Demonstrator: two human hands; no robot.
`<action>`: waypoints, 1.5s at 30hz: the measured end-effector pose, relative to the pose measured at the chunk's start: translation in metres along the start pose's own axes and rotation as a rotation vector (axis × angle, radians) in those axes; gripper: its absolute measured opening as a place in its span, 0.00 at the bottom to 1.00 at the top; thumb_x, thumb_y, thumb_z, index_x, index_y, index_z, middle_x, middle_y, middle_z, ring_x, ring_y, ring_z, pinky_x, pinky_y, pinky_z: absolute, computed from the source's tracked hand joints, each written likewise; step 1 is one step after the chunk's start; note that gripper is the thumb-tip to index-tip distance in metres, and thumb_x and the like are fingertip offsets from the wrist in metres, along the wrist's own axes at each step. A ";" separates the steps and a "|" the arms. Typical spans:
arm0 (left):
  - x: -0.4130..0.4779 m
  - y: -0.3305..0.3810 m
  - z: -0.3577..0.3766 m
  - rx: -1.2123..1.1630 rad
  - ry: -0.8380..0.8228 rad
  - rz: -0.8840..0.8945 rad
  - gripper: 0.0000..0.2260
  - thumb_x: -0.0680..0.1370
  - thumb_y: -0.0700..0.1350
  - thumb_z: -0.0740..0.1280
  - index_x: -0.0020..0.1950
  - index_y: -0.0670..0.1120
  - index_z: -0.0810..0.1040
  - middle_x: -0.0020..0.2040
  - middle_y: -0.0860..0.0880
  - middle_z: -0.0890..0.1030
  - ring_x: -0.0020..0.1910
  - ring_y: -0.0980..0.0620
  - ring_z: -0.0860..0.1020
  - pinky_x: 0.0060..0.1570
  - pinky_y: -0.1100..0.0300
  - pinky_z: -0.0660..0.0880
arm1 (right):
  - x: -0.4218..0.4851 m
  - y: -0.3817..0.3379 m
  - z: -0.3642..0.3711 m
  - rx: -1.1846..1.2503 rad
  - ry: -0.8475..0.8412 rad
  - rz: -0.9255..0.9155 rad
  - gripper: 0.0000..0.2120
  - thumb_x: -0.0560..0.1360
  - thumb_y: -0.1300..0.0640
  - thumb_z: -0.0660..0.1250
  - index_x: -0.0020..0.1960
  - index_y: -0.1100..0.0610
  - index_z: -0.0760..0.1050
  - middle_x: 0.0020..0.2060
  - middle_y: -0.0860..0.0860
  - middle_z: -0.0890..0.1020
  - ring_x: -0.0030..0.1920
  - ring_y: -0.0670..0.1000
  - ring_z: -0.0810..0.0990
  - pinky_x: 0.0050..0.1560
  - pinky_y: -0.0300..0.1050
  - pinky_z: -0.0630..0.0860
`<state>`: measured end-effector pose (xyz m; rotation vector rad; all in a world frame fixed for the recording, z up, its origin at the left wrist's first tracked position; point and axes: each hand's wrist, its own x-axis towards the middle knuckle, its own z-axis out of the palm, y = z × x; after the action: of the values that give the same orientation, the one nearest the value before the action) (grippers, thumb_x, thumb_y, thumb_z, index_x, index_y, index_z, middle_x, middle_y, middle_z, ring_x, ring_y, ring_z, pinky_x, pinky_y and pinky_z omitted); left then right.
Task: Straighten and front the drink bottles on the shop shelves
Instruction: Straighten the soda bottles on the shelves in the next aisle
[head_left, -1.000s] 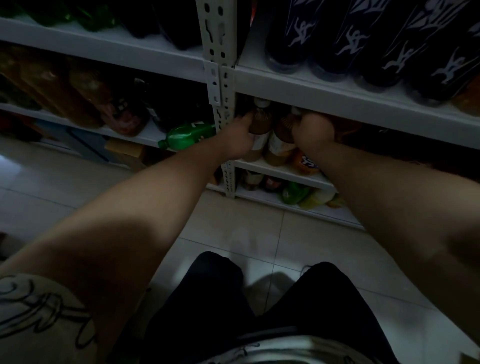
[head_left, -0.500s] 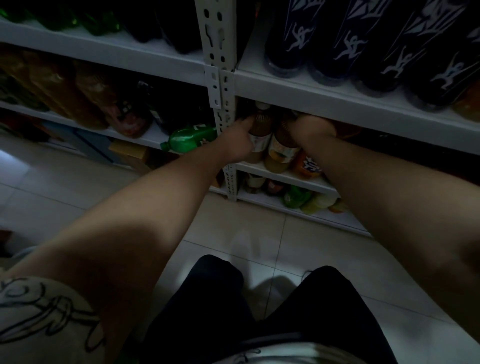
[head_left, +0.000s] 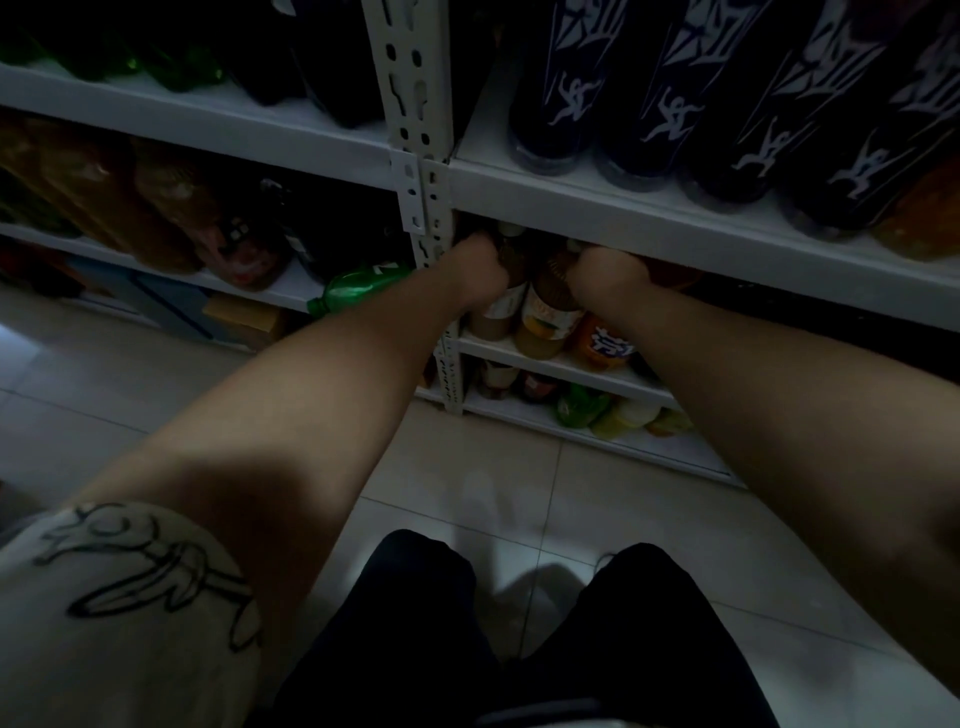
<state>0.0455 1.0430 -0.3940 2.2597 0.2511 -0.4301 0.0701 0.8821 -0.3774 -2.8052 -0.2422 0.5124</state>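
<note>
Two brown drink bottles stand side by side on the second-lowest shelf (head_left: 550, 366), just right of the white upright post (head_left: 415, 156). My left hand (head_left: 480, 270) grips the neck of the left brown bottle (head_left: 501, 309), whose white cap shows above my knuckles. My right hand (head_left: 605, 273) curls at the neck of the right juice bottle (head_left: 550, 317), which has a yellow-orange label. The shelf board above hides the fingers of both hands. An orange soda bottle (head_left: 605, 345) stands against the juice bottle, under my right wrist.
Tall dark bottles with white figures (head_left: 623, 104) fill the shelf above my hands. A green bottle (head_left: 358, 286) lies on its side on the left bay's shelf, beside brown bottles (head_left: 156, 208). Green and yellow bottles (head_left: 597, 410) sit on the bottom shelf. Tiled floor lies below.
Both hands stay at the necks of the same two bottles. My head has shifted a little, so the shelves sit slightly differently in view.
</note>
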 end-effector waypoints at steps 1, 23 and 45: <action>0.002 0.001 0.004 -0.012 0.017 -0.014 0.13 0.77 0.36 0.61 0.61 0.34 0.73 0.59 0.36 0.76 0.56 0.40 0.76 0.56 0.48 0.77 | 0.001 0.001 0.001 0.010 0.005 0.007 0.17 0.82 0.53 0.54 0.64 0.61 0.72 0.61 0.61 0.76 0.61 0.61 0.74 0.57 0.52 0.70; 0.000 -0.005 0.002 0.553 0.186 0.159 0.19 0.77 0.53 0.67 0.60 0.40 0.74 0.57 0.40 0.79 0.55 0.41 0.78 0.52 0.51 0.76 | 0.000 0.009 0.001 0.235 0.094 -0.086 0.18 0.81 0.55 0.57 0.66 0.65 0.70 0.63 0.63 0.74 0.65 0.61 0.70 0.66 0.51 0.65; -0.015 -0.007 0.017 0.397 0.338 -0.021 0.11 0.78 0.44 0.65 0.57 0.41 0.69 0.52 0.38 0.78 0.50 0.38 0.78 0.40 0.51 0.70 | -0.047 -0.006 0.017 0.290 0.446 -0.083 0.16 0.74 0.63 0.65 0.61 0.66 0.73 0.56 0.64 0.77 0.58 0.62 0.74 0.56 0.35 0.61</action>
<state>0.0253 1.0340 -0.4034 2.7194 0.3892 -0.1087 0.0194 0.8814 -0.3759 -2.5262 -0.1716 -0.0978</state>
